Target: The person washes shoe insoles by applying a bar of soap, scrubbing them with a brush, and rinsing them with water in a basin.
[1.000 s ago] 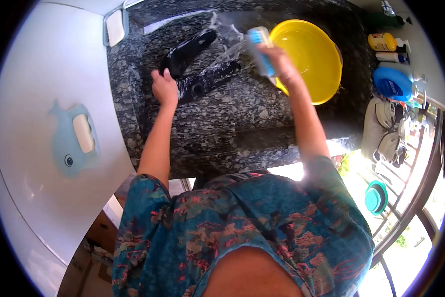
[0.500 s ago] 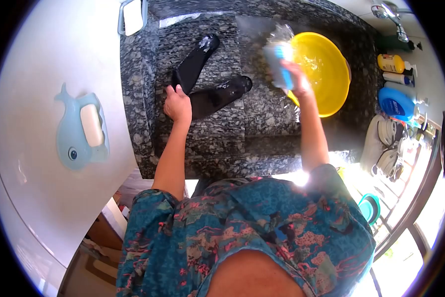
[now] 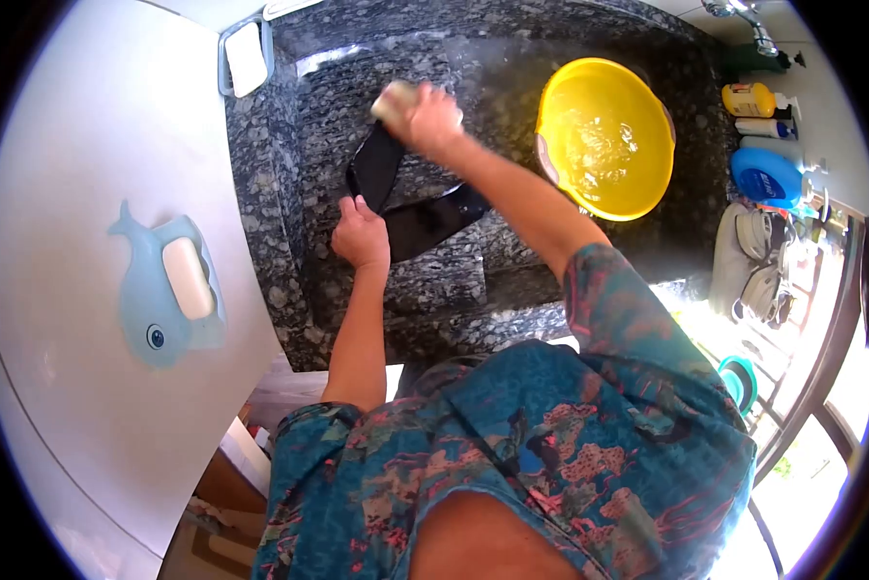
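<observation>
Two black insoles lie wet on the dark speckled stone sink floor. My left hand (image 3: 362, 235) pinches the near end of the upper insole (image 3: 374, 166) between thumb and fingers. At that insole's far end, my right hand (image 3: 427, 118) presses a pale, block-shaped scrubber (image 3: 396, 101), its shape partly blurred and covered by my fingers. The lower insole (image 3: 434, 224) lies beside it, touched by neither hand, with my right forearm over its far end. Right of my right arm stands a yellow basin (image 3: 603, 208) with rippling water in it.
A tap (image 3: 763, 39) is at the upper right. Bottles, including a blue one (image 3: 768, 179), and grey shoes (image 3: 744, 256) line the right ledge. A whale-shaped soap dish (image 3: 154, 300) is on the left wall; another soap holder (image 3: 226, 58) is above.
My right hand has moved left from beside the yellow basin, carrying the scrubber to the upper insole's far end. My left hand stays on the near end. The view has shifted slightly.
</observation>
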